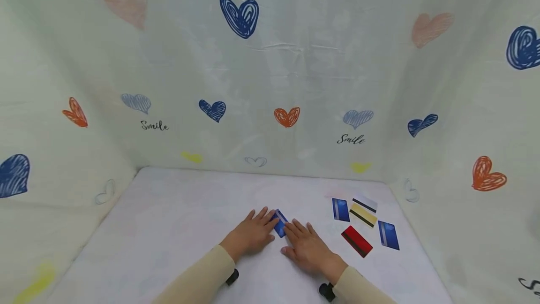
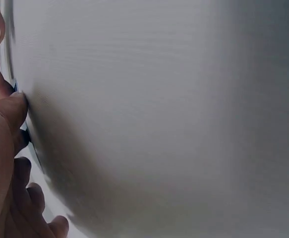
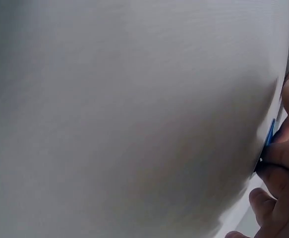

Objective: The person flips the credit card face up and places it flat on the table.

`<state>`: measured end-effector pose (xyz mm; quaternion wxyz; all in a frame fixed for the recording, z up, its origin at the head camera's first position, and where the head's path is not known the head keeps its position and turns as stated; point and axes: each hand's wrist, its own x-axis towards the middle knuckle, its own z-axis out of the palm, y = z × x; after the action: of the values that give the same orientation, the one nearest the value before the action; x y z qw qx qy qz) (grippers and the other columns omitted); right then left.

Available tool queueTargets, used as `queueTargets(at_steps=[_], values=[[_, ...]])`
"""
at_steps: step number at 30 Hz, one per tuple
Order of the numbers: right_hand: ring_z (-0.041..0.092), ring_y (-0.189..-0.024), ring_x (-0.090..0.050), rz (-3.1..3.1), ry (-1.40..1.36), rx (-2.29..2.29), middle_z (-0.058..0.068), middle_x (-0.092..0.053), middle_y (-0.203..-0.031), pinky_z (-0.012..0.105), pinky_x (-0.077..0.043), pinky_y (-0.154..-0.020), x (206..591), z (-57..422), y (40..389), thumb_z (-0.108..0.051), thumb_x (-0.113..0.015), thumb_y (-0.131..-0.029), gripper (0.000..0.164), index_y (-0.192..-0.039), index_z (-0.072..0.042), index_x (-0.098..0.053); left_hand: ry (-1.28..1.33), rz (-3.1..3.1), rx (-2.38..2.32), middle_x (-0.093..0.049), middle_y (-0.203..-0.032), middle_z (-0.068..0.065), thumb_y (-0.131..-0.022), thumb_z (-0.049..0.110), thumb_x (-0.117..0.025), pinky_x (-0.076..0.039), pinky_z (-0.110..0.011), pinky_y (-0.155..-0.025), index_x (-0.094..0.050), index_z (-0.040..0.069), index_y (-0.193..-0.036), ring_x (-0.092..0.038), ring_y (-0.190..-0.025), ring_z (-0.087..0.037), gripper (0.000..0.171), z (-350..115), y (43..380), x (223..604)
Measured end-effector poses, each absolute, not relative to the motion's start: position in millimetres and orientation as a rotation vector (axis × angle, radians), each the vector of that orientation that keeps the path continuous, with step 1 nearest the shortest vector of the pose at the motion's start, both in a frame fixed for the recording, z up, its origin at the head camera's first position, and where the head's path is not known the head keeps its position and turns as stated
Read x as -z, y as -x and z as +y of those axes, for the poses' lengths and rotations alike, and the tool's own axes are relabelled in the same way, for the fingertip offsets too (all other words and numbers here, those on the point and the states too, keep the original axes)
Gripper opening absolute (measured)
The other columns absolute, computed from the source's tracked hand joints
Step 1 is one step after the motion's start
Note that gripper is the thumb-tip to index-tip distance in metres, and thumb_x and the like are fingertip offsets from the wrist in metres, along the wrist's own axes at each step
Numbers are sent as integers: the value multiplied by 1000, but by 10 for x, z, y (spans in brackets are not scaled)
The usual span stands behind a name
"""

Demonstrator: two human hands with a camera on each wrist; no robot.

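Observation:
A blue card (image 1: 279, 230) with a grey stripe lies on the white table between the two hands in the head view. My left hand (image 1: 251, 233) reaches it from the left, its spread fingertips over the card's left edge. From the lower right my right hand (image 1: 307, 247) touches the card's other edge with its extended fingers. Both palms face down. In the right wrist view only a thin blue edge of the card (image 3: 269, 134) shows by the fingers. The left wrist view hides nearly all of the card behind the fingers.
To the right lie several cards: a blue card (image 1: 341, 209), a silver card (image 1: 366, 203), a yellow card (image 1: 363, 215), a red card (image 1: 356, 241) and another blue card (image 1: 388, 235). A curtain (image 1: 270, 74) printed with hearts surrounds the white table (image 1: 168, 229).

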<state>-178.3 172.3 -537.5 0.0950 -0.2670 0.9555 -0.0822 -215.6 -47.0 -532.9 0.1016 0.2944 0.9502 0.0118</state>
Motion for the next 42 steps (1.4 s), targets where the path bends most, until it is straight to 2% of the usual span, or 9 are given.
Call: queueTargets(at_steps=[8,13,17,28,32,36,42], values=[[32,-158,-34,2821,954,186,9,-44,-166,61,-29,-125,5387,1461,1870,-48,-47,-111,63,-159,-7,-47,-811,2809,-105,-33,-172,-7,-110,47,-49,-27,-55,-128,-40,11,-163,-27,-162,-27,65,-842,1810,5388],[31,-158,-34,2812,967,179,8,-45,-166,61,-29,-125,5378,1344,1904,-50,-52,-109,65,-158,-7,-48,-775,2849,-161,-38,-169,-12,-109,43,-52,-30,-58,-126,-45,7,-160,-32,-159,-31,63,-962,1616,5375],[31,-158,-35,2833,919,170,8,-47,-165,62,-29,-124,5366,1378,1917,-50,-57,-106,66,-157,-8,-50,-775,2871,-182,-39,-169,-14,-109,43,-53,-31,-60,-125,-45,5,-159,-33,-159,-33,63,-917,1599,5354],[31,-156,-38,2842,929,174,8,-48,-164,61,-31,-124,5397,1419,1928,-50,-60,-104,68,-157,-9,-49,-714,2829,-231,-37,-170,-12,-107,47,-56,-28,-61,-125,-43,8,-160,-32,-159,-33,68,-897,1657,5389],[32,-145,-50,2935,936,217,10,-57,-153,57,-43,-117,5374,1452,1976,-49,-69,-100,67,-150,-7,-55,-679,2910,-271,-49,-162,-12,-101,47,-67,-38,-61,-119,-51,9,-156,-46,-150,-34,69,-920,1741,5354],[30,-128,-59,3055,923,237,10,-63,-138,53,-52,-105,5366,1456,2063,-48,-78,-94,65,-142,-7,-61,-627,3065,-286,-63,-143,-12,-92,48,-79,-49,-58,-107,-60,9,-146,-58,-131,-35,69,-946,1872,5328],[25,-113,-57,3050,981,191,8,-62,-128,48,-54,-95,5395,1411,2154,-51,-79,-92,64,-136,-8,-62,-605,3084,-282,-64,-130,-10,-87,54,-83,-45,-54,-98,-65,9,-142,-54,-118,-31,73,-970,2005,5368]])
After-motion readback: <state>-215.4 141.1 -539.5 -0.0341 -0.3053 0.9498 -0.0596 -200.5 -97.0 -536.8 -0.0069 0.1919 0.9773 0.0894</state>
